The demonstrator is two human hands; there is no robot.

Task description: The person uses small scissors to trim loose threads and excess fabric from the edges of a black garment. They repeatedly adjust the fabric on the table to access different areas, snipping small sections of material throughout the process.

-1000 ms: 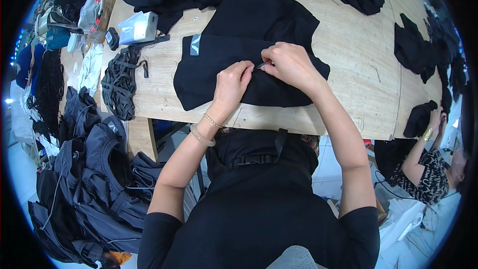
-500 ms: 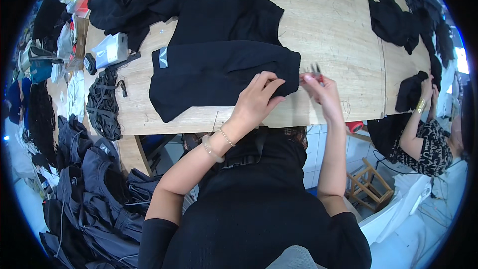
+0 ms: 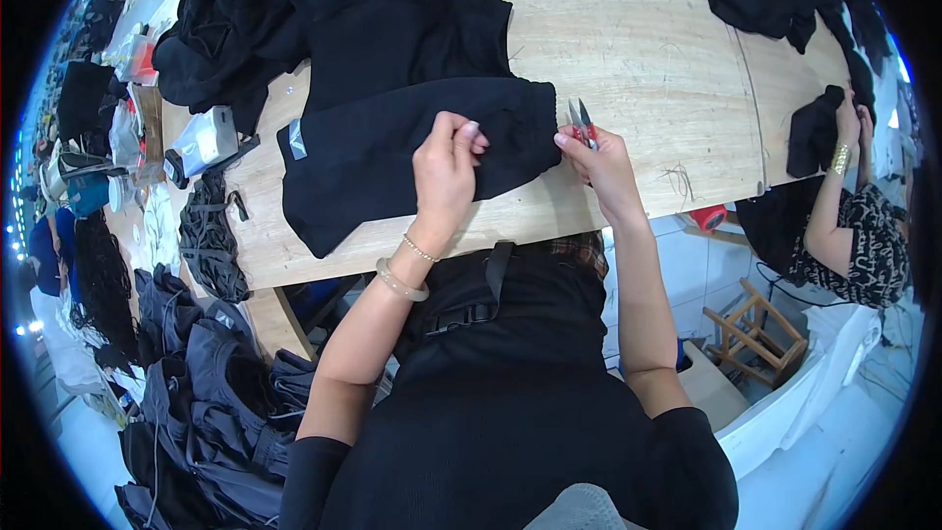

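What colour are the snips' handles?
Red on the visible part of the handles; best seen in the head view.

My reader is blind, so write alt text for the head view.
A right hand holds small red-handled scissors at the end of a black garment lying on a wooden table; the left hand is curled over the garment. Dark clothes are heaped at left, and another person handles black cloth at far right.

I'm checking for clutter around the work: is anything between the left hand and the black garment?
Nothing visible is. The left hand is over the black garment, with no object showing between; whether it touches the cloth is unclear. The snips are in the right hand, by the garment's right end.
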